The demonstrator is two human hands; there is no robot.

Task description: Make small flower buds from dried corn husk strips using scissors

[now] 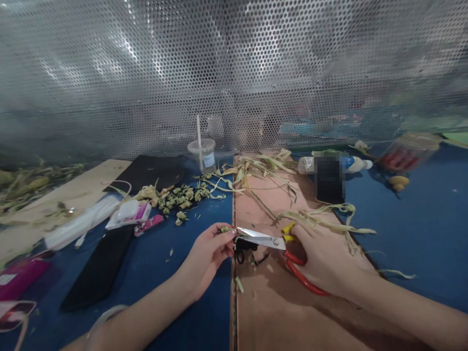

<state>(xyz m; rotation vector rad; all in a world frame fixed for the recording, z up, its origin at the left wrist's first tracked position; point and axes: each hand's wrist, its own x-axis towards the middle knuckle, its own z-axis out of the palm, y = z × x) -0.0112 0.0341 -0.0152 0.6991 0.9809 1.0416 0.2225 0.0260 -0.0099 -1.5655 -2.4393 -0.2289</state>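
Note:
My left hand (210,246) pinches a small green dried bud (225,229) between thumb and fingertips. In my right hand (323,256) is a pair of scissors (265,239) with red handles, a yellow part near the thumb and slightly parted silver blades. The blade tips reach the fingertips of my left hand, beside the bud; whether they touch it I cannot tell. Under the blades, a small black item (246,244) and dark scraps lie on the brown board (272,312). Beyond my left hand, a pile of green buds (183,197) rests on the blue surface (171,273).
Dry stalks and leaves (263,168) spread across the board's far end. A lidded cup with a straw (207,155) stands behind the buds. Left lie a black case (100,268) and a pink pack (148,225). Right are a bottle (354,164) and a jar (409,152). Perforated metal (234,58) rises behind.

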